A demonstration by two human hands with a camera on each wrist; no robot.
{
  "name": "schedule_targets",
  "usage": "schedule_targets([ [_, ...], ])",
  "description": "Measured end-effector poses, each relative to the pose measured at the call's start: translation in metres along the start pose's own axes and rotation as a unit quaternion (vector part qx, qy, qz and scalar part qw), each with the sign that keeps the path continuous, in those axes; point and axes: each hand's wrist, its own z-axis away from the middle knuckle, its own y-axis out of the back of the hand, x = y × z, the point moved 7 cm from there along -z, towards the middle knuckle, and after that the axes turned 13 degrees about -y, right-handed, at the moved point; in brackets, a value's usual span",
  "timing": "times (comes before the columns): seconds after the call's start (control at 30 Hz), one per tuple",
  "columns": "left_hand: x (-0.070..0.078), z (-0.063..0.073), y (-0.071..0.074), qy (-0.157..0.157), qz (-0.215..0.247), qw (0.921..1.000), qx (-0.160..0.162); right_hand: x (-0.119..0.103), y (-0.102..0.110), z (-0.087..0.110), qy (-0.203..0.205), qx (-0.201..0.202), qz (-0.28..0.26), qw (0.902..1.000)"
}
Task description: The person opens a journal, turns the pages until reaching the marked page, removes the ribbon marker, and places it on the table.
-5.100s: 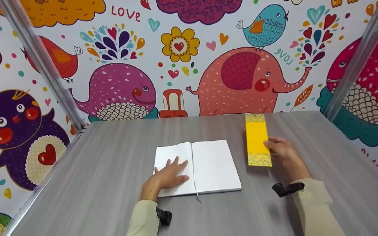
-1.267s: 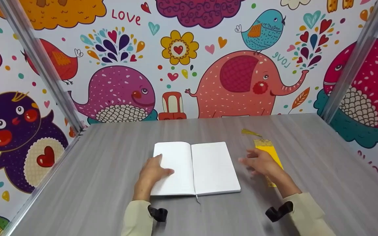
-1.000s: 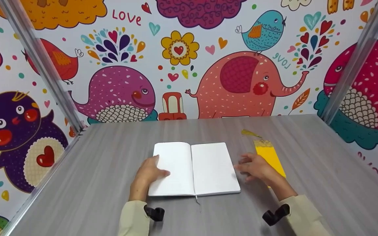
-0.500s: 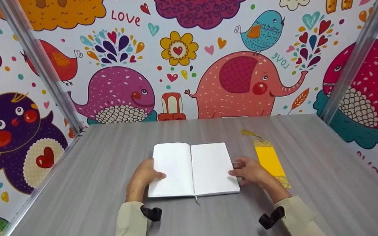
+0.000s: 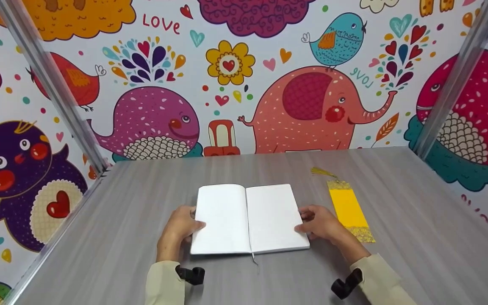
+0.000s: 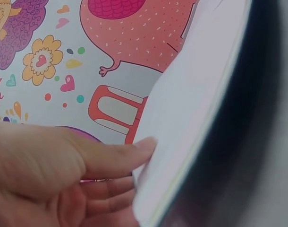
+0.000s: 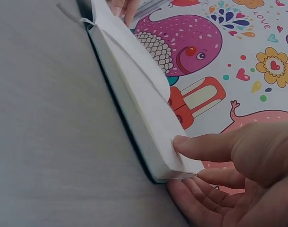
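An open notebook (image 5: 273, 216) with blank white pages lies on the table, its thin ribbon marker (image 5: 255, 259) hanging past the bottom edge. My left hand (image 5: 178, 224) holds its left edge, the thumb on the page and the fingers behind, as the left wrist view shows. At the right edge, my right hand (image 5: 322, 222) grips the notebook, thumb on top of the page and fingers curled against the edge; the right wrist view shows the page block (image 7: 130, 104) and dark cover. Just right of that hand lies a yellow bookmark (image 5: 349, 207) with patterned ends and a tassel (image 5: 323, 172).
The grey wood-grain table (image 5: 129, 203) stretches out on both sides of the notebook. A wall (image 5: 265, 97) with cartoon animals stands behind it, and metal posts (image 5: 53, 84) rise at the table's far corners.
The bookmark, earlier held up by my right hand, now lies on the table. That hand has moved left onto the notebook. My left hand has slid from the page to its left edge.
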Motion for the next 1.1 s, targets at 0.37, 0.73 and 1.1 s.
schedule_targets([
  [0.37,0.003,0.003,0.009,-0.008,0.045,0.9989,-0.003,0.002,-0.001,-0.002,0.006,0.01,-0.005,0.9999],
  [0.73,0.018,0.005,0.017,-0.038,0.097,0.9944,-0.019,0.003,-0.001,-0.002,0.016,0.021,-0.009,0.9996],
  [1.1,0.04,0.002,0.012,-0.078,0.173,0.9818,-0.013,0.004,0.0,-0.003,0.014,0.028,-0.011,0.9994],
])
